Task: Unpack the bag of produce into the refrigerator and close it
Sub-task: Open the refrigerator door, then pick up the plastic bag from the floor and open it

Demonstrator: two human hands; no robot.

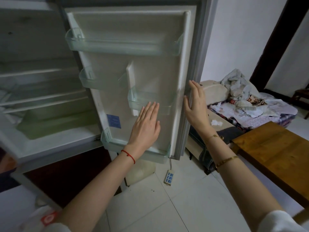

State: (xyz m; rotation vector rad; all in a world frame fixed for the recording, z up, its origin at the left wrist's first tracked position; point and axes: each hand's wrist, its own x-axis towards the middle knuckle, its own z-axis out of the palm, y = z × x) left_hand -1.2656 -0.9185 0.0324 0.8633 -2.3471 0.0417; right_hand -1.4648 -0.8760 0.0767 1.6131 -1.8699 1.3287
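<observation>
The refrigerator (41, 67) stands open at the left, its shelves blurred and its contents hard to make out. Its door (150, 69) swings out toward me, inner side showing, with several clear door bins. My left hand (145, 126) lies flat and open against the door's inner panel, low down. My right hand (196, 104) is open with fingers straight, its palm at the door's outer edge. A white plastic bag with a red logo (45, 218) shows at the bottom left, near my left arm.
A wooden table (275, 158) juts in at the right. Behind it is a bed or couch (247, 113) piled with cloth and clutter. A white power strip (168, 176) lies on the tiled floor under the door, beside a pale plastic container (140, 171).
</observation>
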